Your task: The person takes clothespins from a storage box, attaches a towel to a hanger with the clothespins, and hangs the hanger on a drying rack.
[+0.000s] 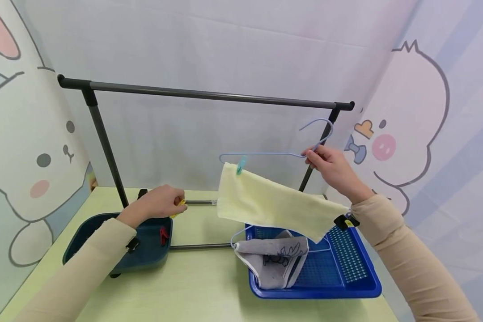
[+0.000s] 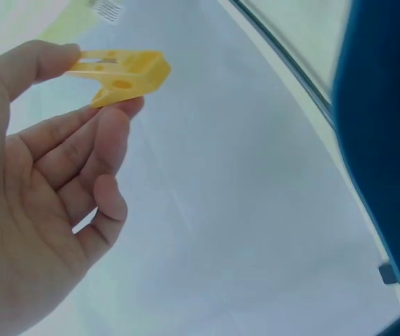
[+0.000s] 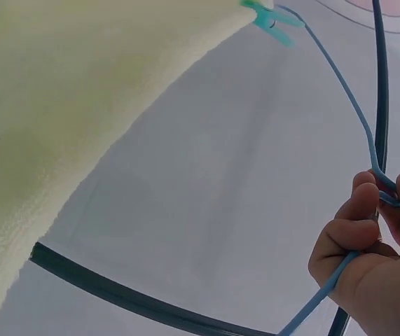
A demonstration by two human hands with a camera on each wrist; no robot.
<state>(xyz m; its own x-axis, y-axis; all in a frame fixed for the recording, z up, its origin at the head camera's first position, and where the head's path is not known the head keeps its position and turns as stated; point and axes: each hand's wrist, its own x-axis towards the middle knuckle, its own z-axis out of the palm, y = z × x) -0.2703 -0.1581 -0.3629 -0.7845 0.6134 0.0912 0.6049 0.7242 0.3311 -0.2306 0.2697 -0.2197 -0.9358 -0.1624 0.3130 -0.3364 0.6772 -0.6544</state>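
Head view: a black rack (image 1: 209,95) stands on the bench (image 1: 197,286). Before its right half, the right hand (image 1: 330,170) holds a light-blue hanger (image 1: 261,153); a pale yellow cloth (image 1: 273,201) hangs aslant from the hanger's left end, under a teal peg (image 1: 241,165). Before the rack's left half, the left hand (image 1: 161,203) has a yellow peg (image 1: 182,203). By the rack's left post sits a dark tub (image 1: 145,264) with a red peg (image 1: 163,235) inside; before its right side, a blue basket (image 1: 314,293) with a grey cloth (image 1: 277,268).

Left wrist view: thumb and fingers pinch the yellow peg — the gap between them is small.

Right wrist view: the fingers are curled closely round the hanger's wire — the rack's post passes behind them.
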